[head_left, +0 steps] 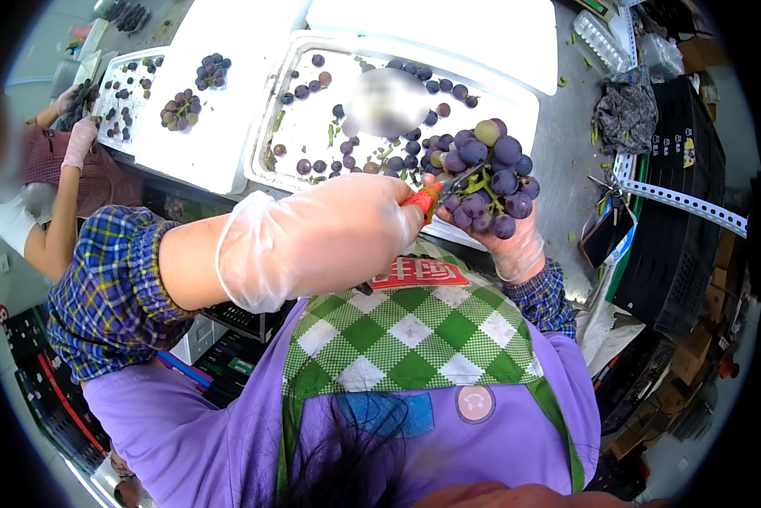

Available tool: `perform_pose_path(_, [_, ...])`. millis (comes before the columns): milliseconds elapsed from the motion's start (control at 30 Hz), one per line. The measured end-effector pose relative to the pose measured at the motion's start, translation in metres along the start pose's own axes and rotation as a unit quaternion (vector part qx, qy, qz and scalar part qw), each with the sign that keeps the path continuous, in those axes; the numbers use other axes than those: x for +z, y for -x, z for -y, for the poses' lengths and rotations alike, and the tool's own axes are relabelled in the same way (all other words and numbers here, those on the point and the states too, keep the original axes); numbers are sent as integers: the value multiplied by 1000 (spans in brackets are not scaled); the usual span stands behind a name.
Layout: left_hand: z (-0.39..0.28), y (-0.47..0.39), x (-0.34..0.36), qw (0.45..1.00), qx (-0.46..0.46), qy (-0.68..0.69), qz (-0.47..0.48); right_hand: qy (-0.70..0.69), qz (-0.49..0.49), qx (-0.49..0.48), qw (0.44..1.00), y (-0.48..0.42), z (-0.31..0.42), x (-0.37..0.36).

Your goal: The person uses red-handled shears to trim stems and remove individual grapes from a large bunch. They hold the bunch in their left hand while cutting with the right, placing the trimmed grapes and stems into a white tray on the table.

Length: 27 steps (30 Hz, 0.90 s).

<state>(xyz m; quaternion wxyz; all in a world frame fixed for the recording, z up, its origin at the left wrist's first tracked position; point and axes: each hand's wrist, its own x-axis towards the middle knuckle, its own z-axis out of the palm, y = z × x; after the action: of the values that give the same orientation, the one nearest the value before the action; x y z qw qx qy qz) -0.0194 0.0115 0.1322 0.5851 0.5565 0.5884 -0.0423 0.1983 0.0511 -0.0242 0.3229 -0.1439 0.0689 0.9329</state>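
Note:
My left hand (329,235), in a clear plastic glove, grips red-handled snips (423,202). Their metal blades reach in among the green stems of a grape bunch (488,178). My right hand (514,238), also gloved, cups this bunch from below; its fingers are partly hidden by the purple and greenish grapes. Beneath both hands lies a shallow white tray (266,108), holding loose dark grapes (347,147) and bits of green stem. A blurred patch hides part of the tray's middle.
Two grape bunches (181,110) (212,70) rest on a white board at left. Beyond it, a co-worker's gloved hand (80,141) is beside another tray (110,86). At right are a crumpled dark bag (627,111), keys (612,197), a phone (602,235) and black crates (666,209).

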Motion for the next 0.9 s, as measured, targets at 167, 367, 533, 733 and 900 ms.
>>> perform_pose_path(167, [5,2,8,996,41,-65,-40,21,-60,-25,998,2,-3,2])
perform_pose_path(367, [19,-1,12,987,131,-70,-59,3,51,16,999,-4,-1,-7])
perform_pose_path(533, [18,-1,16,983,140,-79,-85,-24,-14,-5,1000,-1,-5,-1])
perform_pose_path(733, [28,2,25,954,166,-198,-152,26,39,21,999,-2,-2,-2])
perform_pose_path(900, [22,16,26,883,240,-335,-223,1,37,15,999,-1,-1,-2])
